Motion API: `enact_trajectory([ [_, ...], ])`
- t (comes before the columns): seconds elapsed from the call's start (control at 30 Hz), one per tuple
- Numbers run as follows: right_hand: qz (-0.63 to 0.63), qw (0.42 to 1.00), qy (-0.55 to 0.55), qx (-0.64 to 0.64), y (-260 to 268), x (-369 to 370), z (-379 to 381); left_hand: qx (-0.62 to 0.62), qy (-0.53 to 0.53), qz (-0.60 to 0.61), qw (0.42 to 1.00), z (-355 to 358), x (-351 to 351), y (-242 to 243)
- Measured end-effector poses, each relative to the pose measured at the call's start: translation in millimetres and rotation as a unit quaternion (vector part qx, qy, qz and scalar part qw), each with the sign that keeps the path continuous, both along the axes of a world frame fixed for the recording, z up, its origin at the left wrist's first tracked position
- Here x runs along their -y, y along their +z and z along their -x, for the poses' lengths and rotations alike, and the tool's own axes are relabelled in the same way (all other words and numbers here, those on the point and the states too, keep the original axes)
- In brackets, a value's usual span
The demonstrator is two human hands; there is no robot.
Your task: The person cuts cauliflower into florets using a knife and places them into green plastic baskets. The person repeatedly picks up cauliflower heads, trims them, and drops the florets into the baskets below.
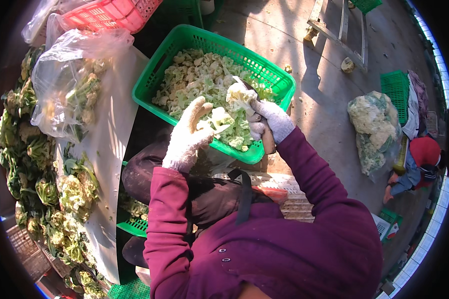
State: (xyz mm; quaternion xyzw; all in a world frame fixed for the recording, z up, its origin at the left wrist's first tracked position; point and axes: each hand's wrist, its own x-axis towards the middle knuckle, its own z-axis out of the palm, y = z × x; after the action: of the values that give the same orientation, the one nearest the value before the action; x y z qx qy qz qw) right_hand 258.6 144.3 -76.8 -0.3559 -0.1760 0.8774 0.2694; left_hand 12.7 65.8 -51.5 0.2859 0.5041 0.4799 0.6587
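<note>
My right hand point(275, 117), in a whitish knit glove, grips the wooden handle point(268, 139) of a knife. The knife's blade point(246, 83) points up and away, partly hidden by a cauliflower floret point(240, 95) that is at my right fingers. My left hand point(185, 138), gloved too, has its thumb and fingers apart. Just beyond its fingertips is a pale green floret point(220, 117); I cannot tell whether they touch. Below both hands, a green plastic crate point(213, 35) holds many cut cauliflower florets point(198, 71).
Left of me, a pale board point(110, 164) bears cauliflower heads point(76, 190) and a clear plastic bag point(56, 89) of more. A red crate point(108, 17) stands beyond. To the right are a metal frame point(342, 37), a filled bag point(374, 127) and another person point(415, 168), bent low.
</note>
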Motion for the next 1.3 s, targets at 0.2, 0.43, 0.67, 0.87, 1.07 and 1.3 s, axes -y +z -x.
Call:
enact_trajectory([
  [0.2, -0.035, 0.993, 0.003, 0.112, 0, 8, -28, -0.074, -0.072, -0.05, 0.993, -33, -6, -41],
  [0.43, -0.288, 0.842, 0.168, 0.423, -31, 20, -21, -0.376, -0.055, -0.094, 0.92, -21, 12, -46],
  [0.67, -0.228, 0.908, 0.151, 0.317, -25, 26, 53, -0.241, 0.244, -0.109, 0.933, 79, 73, 60],
  [0.87, -0.343, 0.89, 0.249, 0.169, 79, 52, 232, -0.263, 0.57, -0.052, 0.776, 210, 225, 21],
  [1.07, -0.441, 0.76, 0.466, 0.099, 113, 115, 382, -0.358, 0.668, 0.1, 0.645, 287, 338, -15],
  [1.3, -0.664, 0.544, 0.511, 0.05, 54, 238, 474, -0.412, 0.571, 0.127, 0.699, 403, 407, -38],
])
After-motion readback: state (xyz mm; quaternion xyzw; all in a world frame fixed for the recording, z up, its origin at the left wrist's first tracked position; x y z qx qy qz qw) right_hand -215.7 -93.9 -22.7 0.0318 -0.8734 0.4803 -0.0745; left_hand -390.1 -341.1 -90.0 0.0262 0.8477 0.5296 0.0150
